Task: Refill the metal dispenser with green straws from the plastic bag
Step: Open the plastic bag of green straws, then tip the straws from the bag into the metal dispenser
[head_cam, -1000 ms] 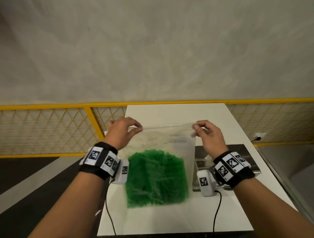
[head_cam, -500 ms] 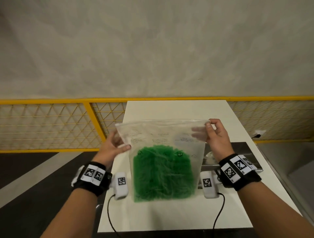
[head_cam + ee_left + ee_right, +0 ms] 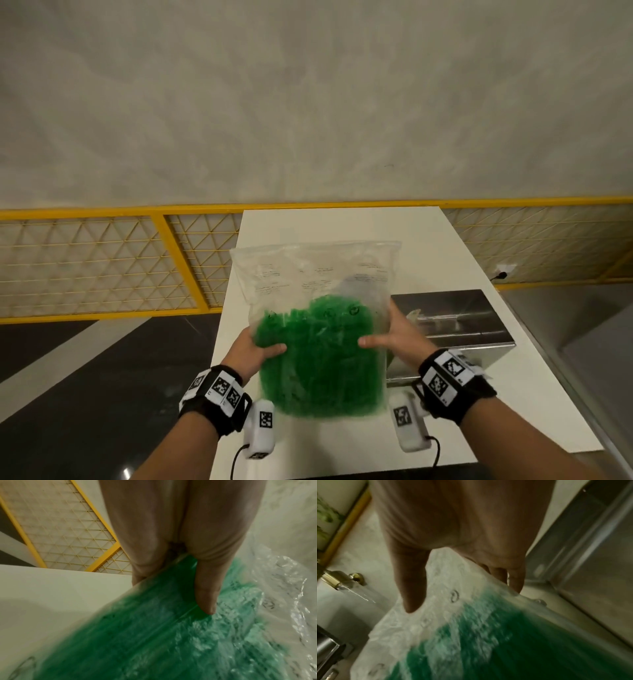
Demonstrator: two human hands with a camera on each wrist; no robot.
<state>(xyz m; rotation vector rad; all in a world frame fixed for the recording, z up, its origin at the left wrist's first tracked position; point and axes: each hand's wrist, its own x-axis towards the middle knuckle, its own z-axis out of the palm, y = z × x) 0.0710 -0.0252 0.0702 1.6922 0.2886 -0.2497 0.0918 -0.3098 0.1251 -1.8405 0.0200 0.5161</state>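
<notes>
Hands: left hand (image 3: pixel 254 353) and right hand (image 3: pixel 394 337) squeezing plastic bag (image 3: pixel 315 270) sides.
Risk: soft bag slipping, green straws (image 3: pixel 318 359) spilling beside metal dispenser (image 3: pixel 455 318).

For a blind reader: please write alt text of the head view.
Left hand and right hand grip the sides of a clear plastic bag of green straws above a white table; a metal dispenser stands right.

The bag (image 3: pixel 315 270) was clear, crinkled, glossy plastic; the dispenser (image 3: pixel 455 318) brushed metal; the table (image 3: pixel 342 226) smooth and matt.
</notes>
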